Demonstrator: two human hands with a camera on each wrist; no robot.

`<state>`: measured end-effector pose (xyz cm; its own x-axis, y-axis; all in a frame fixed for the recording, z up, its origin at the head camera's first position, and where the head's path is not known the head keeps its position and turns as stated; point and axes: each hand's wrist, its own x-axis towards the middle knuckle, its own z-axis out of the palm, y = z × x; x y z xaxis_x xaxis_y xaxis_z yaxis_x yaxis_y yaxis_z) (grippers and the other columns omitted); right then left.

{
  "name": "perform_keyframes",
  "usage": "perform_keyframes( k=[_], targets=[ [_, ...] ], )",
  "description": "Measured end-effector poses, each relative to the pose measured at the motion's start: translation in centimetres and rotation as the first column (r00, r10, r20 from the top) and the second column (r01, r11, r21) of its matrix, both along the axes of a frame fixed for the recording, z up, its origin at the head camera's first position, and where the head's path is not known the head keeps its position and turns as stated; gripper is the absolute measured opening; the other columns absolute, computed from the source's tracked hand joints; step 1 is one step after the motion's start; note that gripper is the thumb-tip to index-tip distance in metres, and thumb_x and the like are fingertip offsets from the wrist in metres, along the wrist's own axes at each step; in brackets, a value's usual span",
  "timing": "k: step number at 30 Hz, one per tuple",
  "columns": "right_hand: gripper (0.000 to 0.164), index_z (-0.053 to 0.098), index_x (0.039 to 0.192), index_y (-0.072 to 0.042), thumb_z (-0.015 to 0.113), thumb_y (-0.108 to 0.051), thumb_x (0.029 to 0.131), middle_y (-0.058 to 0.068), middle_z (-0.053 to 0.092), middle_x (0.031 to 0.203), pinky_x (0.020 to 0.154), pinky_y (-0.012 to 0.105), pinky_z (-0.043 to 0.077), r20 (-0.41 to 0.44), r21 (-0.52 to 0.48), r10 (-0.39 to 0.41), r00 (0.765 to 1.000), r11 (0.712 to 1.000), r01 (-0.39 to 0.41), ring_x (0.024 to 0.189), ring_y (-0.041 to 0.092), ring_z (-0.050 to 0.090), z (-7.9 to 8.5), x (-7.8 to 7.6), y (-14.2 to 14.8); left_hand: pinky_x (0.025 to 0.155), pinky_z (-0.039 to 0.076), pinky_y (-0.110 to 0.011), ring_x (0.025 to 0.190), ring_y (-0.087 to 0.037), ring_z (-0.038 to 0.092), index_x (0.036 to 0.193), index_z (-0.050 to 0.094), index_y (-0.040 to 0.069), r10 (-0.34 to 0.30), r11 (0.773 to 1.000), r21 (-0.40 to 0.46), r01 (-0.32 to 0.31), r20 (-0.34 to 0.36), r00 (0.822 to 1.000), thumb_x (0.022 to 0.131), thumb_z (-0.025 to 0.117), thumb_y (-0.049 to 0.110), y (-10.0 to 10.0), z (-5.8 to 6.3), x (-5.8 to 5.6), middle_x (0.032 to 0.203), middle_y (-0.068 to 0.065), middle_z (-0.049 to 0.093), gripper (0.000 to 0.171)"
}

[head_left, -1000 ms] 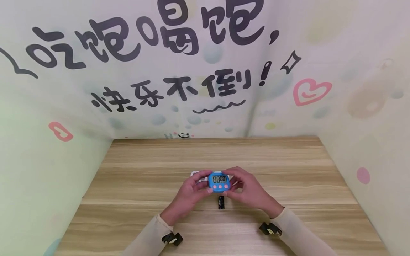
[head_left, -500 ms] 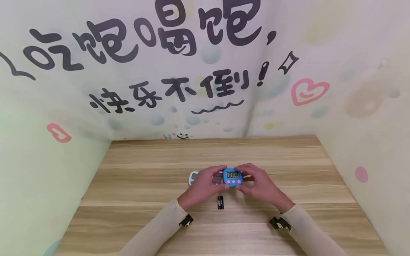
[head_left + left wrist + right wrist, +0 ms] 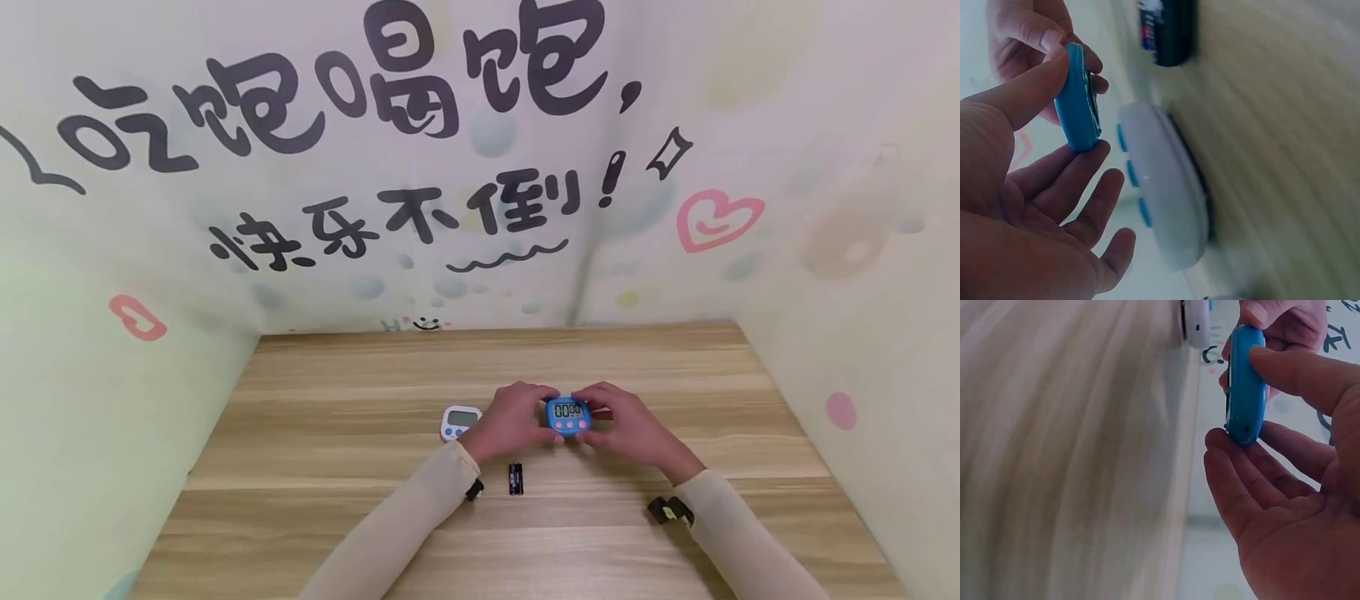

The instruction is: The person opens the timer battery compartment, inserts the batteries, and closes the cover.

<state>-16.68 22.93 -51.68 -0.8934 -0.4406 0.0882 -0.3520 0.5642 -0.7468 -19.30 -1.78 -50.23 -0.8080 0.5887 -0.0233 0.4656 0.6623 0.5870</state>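
Observation:
Both hands hold a blue digital timer (image 3: 570, 417) between them, its display reading zeros above a row of pink buttons. At its left side my left hand (image 3: 513, 421) pinches it between thumb and fingertips, and my right hand (image 3: 630, 425) does the same at the right side. Seen edge-on in the left wrist view, the blue timer (image 3: 1079, 100) is apart from the tabletop. In the right wrist view, my right thumb is on one face of the timer (image 3: 1247, 387), with fingertips at its lower edge.
A white timer (image 3: 459, 421) with blue buttons lies on the wooden table (image 3: 337, 500), partly hidden behind my left hand. Nearer to me lies a small black battery (image 3: 516, 479). A printed wall (image 3: 420, 275) closes off the back of the table.
Both hands have moved to the right with the blue timer. The white timer, mostly covered by the left hand before, now shows more.

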Motion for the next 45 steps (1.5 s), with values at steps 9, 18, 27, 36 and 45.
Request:
perform_keyframes(
  k=[9, 18, 27, 36, 45],
  targets=[
    [0.058, 0.066, 0.138, -0.005, 0.089, -0.015, 0.086, 0.008, 0.068, 0.128, 0.102, 0.048, 0.062, -0.002, 0.120, 0.010, 1.000, 0.993, -0.009, 0.115, 0.026, 0.068, -1.1, -1.0, 0.1, 0.103, 0.048, -0.044, 0.104, -0.011, 0.066, 0.130, 0.071, 0.020, 0.008, 0.991, -0.131, -0.019, -0.083, 0.997, 0.078, 0.093, 0.049, 0.8, -1.2, -0.7, 0.118, 0.010, 0.076, 0.064],
    [0.057, 0.068, 0.134, -0.004, 0.091, -0.019, 0.084, 0.009, 0.071, 0.126, 0.101, 0.050, 0.060, -0.030, 0.185, 0.018, 0.999, 0.983, -0.012, 0.112, 0.024, 0.066, -1.0, -0.8, -0.2, 0.105, 0.046, -0.045, 0.104, -0.012, 0.068, 0.131, 0.071, 0.021, 0.004, 0.980, -0.200, -0.017, -0.065, 0.998, 0.079, 0.092, 0.051, 1.1, -1.1, -0.6, 0.116, 0.009, 0.077, 0.063],
    [0.059, 0.067, 0.136, -0.005, 0.091, -0.021, 0.085, 0.009, 0.070, 0.128, 0.102, 0.051, 0.060, 0.001, 0.191, 0.011, 1.000, 0.982, -0.011, 0.113, 0.025, 0.066, -0.9, -0.9, -0.3, 0.106, 0.047, -0.045, 0.107, -0.013, 0.066, 0.134, 0.069, 0.021, 0.009, 0.981, -0.195, -0.017, -0.039, 0.999, 0.080, 0.092, 0.050, 1.2, -1.1, -0.7, 0.119, 0.008, 0.076, 0.066],
    [0.060, 0.063, 0.140, -0.005, 0.084, -0.033, 0.092, 0.010, 0.068, 0.133, 0.104, 0.054, 0.059, 0.027, 0.178, -0.003, 1.000, 0.984, -0.002, 0.118, 0.028, 0.065, -0.2, -1.0, -1.1, 0.119, 0.044, -0.051, 0.129, -0.016, 0.064, 0.145, 0.063, 0.020, 0.034, 0.995, -0.089, -0.037, -0.031, 0.999, 0.086, 0.086, 0.050, -0.8, -0.4, -0.7, 0.139, 0.004, 0.070, 0.071],
    [0.053, 0.065, 0.139, -0.004, 0.082, -0.027, 0.094, 0.011, 0.070, 0.136, 0.107, 0.058, 0.056, -0.065, 0.092, 0.000, 0.998, 0.996, 0.006, 0.126, 0.034, 0.066, 0.1, -1.3, -3.4, 0.117, 0.051, -0.043, 0.136, -0.022, 0.060, 0.145, 0.063, 0.017, 0.096, 0.993, 0.065, -0.099, 0.051, 0.994, 0.090, 0.085, 0.038, -4.8, 0.7, -0.1, 0.146, 0.000, 0.065, 0.062]
  ],
)
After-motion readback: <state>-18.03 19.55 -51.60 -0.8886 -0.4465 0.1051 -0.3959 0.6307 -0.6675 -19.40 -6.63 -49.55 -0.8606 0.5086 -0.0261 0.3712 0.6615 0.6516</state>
